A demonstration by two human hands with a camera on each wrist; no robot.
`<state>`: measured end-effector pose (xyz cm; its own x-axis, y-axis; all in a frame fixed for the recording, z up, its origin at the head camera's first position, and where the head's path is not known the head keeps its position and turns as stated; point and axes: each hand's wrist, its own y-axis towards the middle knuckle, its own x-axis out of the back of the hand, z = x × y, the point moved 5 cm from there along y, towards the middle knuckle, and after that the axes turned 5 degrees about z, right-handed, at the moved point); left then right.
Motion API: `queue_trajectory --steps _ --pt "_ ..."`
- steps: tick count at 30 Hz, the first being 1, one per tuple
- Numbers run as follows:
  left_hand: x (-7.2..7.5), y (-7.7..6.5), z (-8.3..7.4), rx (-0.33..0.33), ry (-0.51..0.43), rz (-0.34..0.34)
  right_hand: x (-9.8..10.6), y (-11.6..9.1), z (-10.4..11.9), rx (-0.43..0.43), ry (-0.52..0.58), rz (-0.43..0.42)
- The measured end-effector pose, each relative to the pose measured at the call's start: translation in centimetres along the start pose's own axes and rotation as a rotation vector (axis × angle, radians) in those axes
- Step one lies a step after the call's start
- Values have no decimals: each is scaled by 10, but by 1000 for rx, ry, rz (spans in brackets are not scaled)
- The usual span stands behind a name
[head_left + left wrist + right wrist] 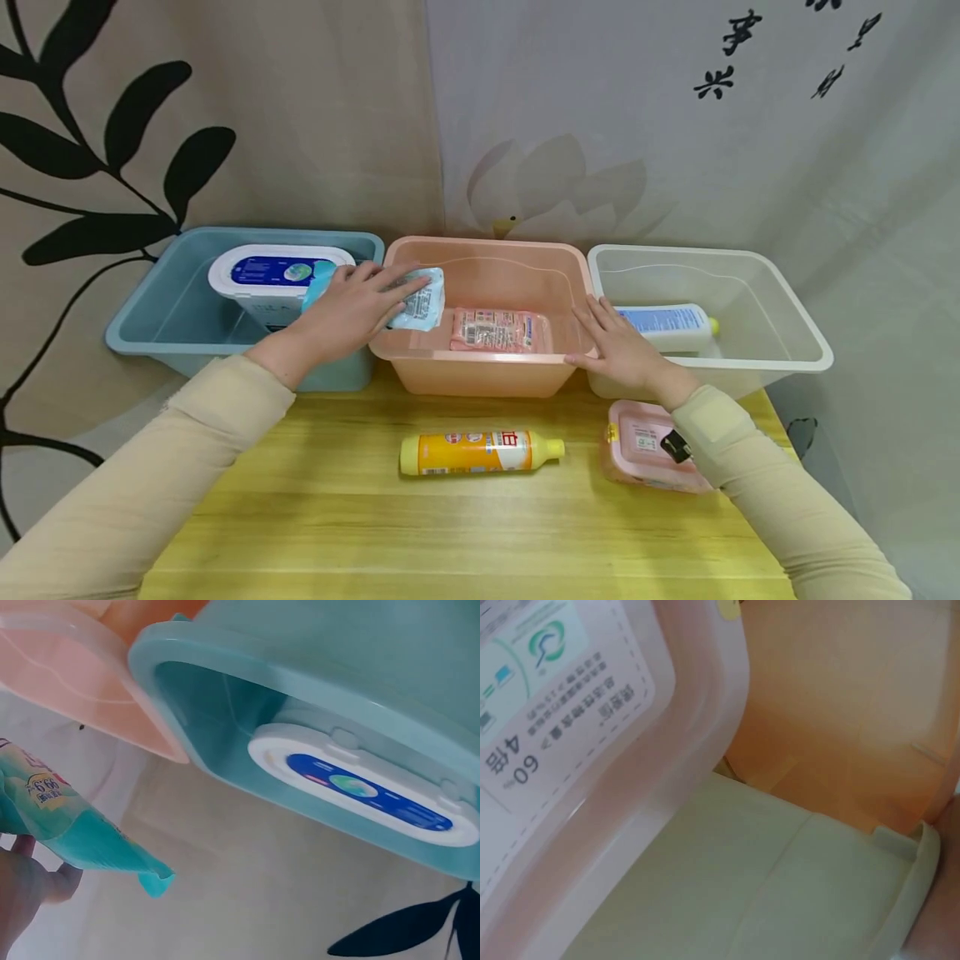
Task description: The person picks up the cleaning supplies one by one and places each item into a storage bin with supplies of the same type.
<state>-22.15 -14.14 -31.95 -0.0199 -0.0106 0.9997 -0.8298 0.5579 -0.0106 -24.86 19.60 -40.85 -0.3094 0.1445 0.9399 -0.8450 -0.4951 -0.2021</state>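
Observation:
My left hand (352, 304) grips a light blue soft packet (422, 302) above the gap between the blue bin (161, 346) and the pink bin (487, 357). In the left wrist view the packet (82, 825) is teal with printing, the fingers underneath it. With fingers extended, my right hand (618, 346) lies at the adjoining rims of the pink bin and the white bin (750, 312). A pink soft pack (498, 331) lies inside the pink bin. The right wrist view shows mostly a pink box (697, 727) and the sleeve; the fingers are hidden there.
The blue bin holds a white tub with a blue label (281, 275). A white bottle (671, 325) lies in the white bin. On the wooden table (450, 533) are a yellow bottle (480, 452) and the pink lidded box (637, 454). A curtain (337, 125) hangs behind.

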Motion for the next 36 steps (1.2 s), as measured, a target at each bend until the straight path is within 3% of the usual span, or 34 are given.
queue_trajectory --steps 18,36 --pt "-11 43 -28 -64 9 31 -1 0 0 7 2 -14" --pt "-33 76 -41 -22 -46 68 -1 0 1 4 2 -21"
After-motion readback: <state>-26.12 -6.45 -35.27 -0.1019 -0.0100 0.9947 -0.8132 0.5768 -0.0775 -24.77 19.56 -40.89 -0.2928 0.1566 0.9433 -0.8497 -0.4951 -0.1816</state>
